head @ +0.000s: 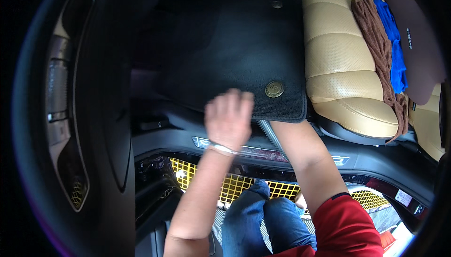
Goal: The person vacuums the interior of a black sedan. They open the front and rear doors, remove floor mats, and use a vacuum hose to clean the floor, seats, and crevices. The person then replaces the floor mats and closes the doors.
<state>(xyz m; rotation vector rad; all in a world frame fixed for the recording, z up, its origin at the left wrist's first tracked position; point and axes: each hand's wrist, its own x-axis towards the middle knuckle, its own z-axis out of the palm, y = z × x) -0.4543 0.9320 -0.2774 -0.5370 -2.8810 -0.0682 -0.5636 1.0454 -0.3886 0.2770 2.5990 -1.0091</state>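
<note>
My left hand (229, 118), blurred, is over the near edge of a black carpet car floor mat (239, 52). Whether its fingers grip the mat cannot be made out. A bracelet circles that wrist. My right forearm (297, 142) reaches beneath the mat's near right corner, which hides my right hand. Beside this forearm a grey corrugated hose (270, 135) also runs under the mat, its end out of sight. Near that corner the mat bears a round metal badge (274, 89), with another badge (277, 4) farther off.
To the right is a tan quilted car seat (340, 52) with a brown cloth (375, 42) and a blue cloth (398, 66) on it. The door sill (260, 153) crosses below my hands. A dashboard with an air vent (57, 84) curves along the left. Yellow floor grating (232, 186) shows outside.
</note>
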